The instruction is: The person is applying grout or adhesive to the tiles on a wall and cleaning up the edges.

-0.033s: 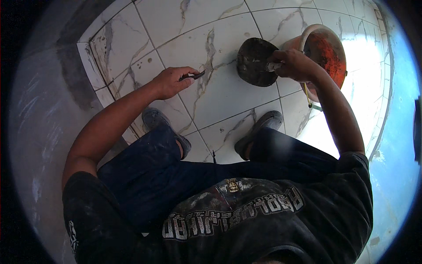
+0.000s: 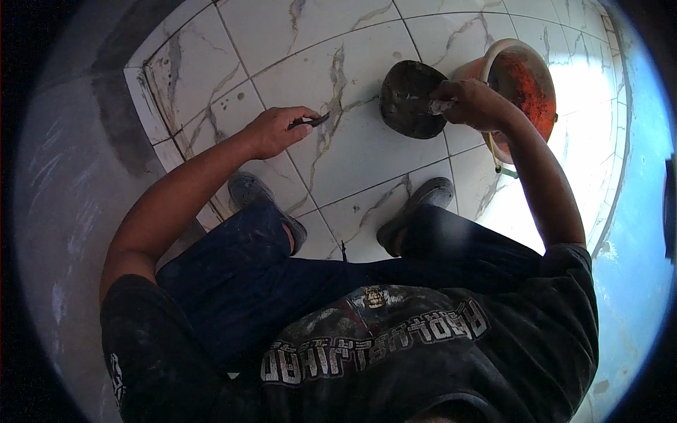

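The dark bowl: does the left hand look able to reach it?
Probably yes: nothing visible stands between the left hand and the dark bowl, though that hand grips a dark tool.

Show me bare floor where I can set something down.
Bare floor lies between the tool in the left hand and the bowl, and between the shoes. It is crowded at right, where the bowl, right hand and bucket bunch together.

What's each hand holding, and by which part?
Left hand: a thin dark tool, behind its protruding tip. Right hand, at the dark bowl: cannot tell.
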Demonstrator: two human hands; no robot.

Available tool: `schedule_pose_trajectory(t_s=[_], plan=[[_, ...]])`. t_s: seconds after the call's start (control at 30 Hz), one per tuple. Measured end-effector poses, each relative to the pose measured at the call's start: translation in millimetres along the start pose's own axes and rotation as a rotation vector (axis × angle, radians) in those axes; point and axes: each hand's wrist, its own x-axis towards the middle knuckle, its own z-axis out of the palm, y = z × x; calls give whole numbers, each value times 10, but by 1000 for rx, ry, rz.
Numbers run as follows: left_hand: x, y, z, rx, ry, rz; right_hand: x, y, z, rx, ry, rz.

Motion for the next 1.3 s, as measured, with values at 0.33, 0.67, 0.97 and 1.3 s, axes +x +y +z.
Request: schedule_pose_trajectory(t_s=[0.33,0.67,0.97,1.3], plan=[[-18,84,-100,-58,-36,-37,-180,38,-289,69,-23,34],[-25,94,-85,-32,-12,-62,-220,103,-313,129,-76,214],[-50,130,-104,-26,-17,-43,-296,53,-384,340,-59,195],[-614,-303,-313,-19,54,-180,62,-546,-593,512,-152,-33]])
